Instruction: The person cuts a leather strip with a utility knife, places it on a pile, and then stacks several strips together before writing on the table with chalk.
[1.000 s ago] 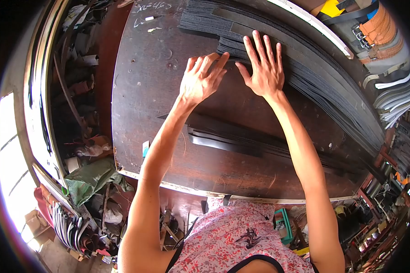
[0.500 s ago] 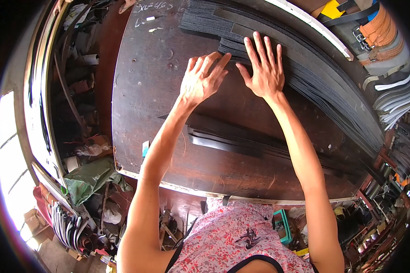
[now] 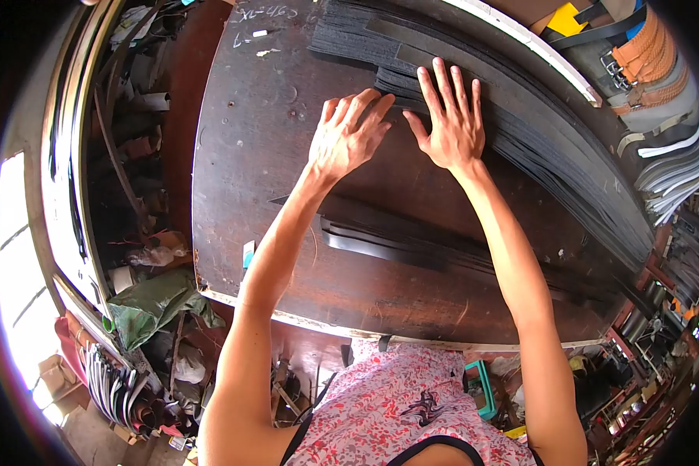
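Note:
A long stack of dark grey-black strips (image 3: 551, 167) curves across the far side of the brown wooden table (image 3: 248, 186). My right hand (image 3: 452, 128) lies flat on the stack, palm down, its fingers stretched and spread. To its left is my left hand (image 3: 349, 133), with bent, slightly parted fingers. Its index fingertip is at the near edge of the strips, by their stepped left end; nothing shows in its grip. Nearer my body, a second bundle of smooth black strips (image 3: 388, 241) lies on the tabletop, passing under my right forearm.
Orange braided belts (image 3: 645, 50) with buckles and a fan of white and grey strips (image 3: 679, 167) are at the right. A white-edged board (image 3: 536, 43) runs behind the stack. Cluttered shelves and a green bag (image 3: 151, 311) stand left, beyond the table edge.
Both hands keep almost the same place and pose on and beside the strips. The view has shifted very slightly.

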A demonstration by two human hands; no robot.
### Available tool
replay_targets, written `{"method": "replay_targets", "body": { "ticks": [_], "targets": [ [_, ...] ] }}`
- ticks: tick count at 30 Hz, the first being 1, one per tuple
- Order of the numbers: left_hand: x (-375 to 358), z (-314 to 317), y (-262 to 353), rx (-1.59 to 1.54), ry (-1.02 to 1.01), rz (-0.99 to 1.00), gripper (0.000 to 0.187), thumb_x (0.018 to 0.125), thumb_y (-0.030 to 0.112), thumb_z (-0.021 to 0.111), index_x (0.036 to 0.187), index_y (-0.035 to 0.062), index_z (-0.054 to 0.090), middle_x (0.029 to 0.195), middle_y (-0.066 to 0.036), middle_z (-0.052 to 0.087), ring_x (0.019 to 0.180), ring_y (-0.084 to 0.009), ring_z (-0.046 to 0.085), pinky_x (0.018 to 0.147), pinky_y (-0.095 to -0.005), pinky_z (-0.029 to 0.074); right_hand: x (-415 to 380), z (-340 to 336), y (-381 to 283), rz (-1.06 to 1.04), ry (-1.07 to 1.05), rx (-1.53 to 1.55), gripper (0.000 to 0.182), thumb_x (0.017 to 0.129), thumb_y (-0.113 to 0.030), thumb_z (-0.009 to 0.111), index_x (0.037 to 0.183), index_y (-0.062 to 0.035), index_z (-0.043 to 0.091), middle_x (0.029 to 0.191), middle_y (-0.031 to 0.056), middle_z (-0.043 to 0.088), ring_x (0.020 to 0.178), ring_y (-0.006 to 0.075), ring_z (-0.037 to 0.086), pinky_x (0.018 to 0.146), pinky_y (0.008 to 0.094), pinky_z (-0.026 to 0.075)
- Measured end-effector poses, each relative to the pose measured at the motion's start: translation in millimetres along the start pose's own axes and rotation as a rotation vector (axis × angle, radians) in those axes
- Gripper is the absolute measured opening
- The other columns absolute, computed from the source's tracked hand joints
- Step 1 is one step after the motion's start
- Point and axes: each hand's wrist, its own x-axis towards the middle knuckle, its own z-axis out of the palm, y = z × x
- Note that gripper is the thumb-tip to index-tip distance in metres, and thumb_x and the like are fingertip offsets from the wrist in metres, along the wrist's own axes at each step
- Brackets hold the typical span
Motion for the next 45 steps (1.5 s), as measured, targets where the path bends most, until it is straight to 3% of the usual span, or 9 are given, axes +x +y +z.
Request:
{"method": "replay_targets", "body": {
  "ticks": [19, 27, 30, 33, 45],
  "targets": [
    [1.5, 0.2, 0.2, 0.037, -0.007, 0.003, 0.054, 0.084, 0.025, 0.078, 0.135, 0.0169, 0.062, 0.127, -0.005, 0.057, 0.107, -0.023, 0.06, 0.091, -0.0403, 0.045, 0.2, -2.3, -1.2, 0.002, -0.016, 0.004, 0.073, 0.097, -0.054, 0.052, 0.158, -0.0173, 0.034, 0.165, 0.0114, 0.026, 0.15, 0.0353, 0.028, 0.12, 0.0609, 0.021],
    [9.0, 0.5, 7.8, 0.067, 0.008, -0.012, 0.057, 0.084, 0.028, 0.077, 0.137, 0.0166, 0.061, 0.118, -0.005, 0.057, 0.099, -0.0221, 0.058, 0.089, -0.0393, 0.043, -0.6, -1.3, 0.0, 0.007, -0.022, 0.018, 0.074, 0.097, -0.055, 0.052, 0.158, -0.0175, 0.033, 0.165, 0.0119, 0.026, 0.15, 0.0356, 0.028, 0.12, 0.0615, 0.021],
    [7.5, 3.2, 5.9, 0.073, 0.004, -0.008, 0.055, 0.085, 0.029, 0.077, 0.136, 0.0165, 0.061, 0.119, -0.006, 0.057, 0.1, -0.0228, 0.058, 0.089, -0.0396, 0.044, -0.8, -1.4, -1.0, 0.021, 0.009, 0.059, 0.074, 0.095, -0.049, 0.058, 0.158, -0.0184, 0.034, 0.165, 0.0097, 0.027, 0.15, 0.034, 0.028, 0.12, 0.0594, 0.022],
    [7.2, 3.9, 5.5, 0.064, 0.015, -0.009, 0.053, 0.085, 0.028, 0.077, 0.135, 0.0163, 0.062, 0.119, -0.006, 0.057, 0.1, -0.0232, 0.058, 0.089, -0.04, 0.044, -0.8, 0.6, 0.5, 0.01, -0.006, 0.021, 0.074, 0.097, -0.056, 0.051, 0.158, -0.0188, 0.033, 0.165, 0.0111, 0.026, 0.15, 0.0351, 0.028, 0.12, 0.0615, 0.021],
    [7.2, 4.3, 7.2, 0.045, -0.014, -0.033, 0.056, 0.084, 0.029, 0.077, 0.137, 0.019, 0.06, 0.126, -0.006, 0.056, 0.108, -0.0232, 0.059, 0.091, -0.041, 0.043, 0.0, -0.6, -0.6, 0.006, -0.01, 0.01, 0.074, 0.097, -0.054, 0.053, 0.158, -0.018, 0.033, 0.165, 0.0113, 0.026, 0.151, 0.035, 0.027, 0.12, 0.0611, 0.021]
  ]
}}
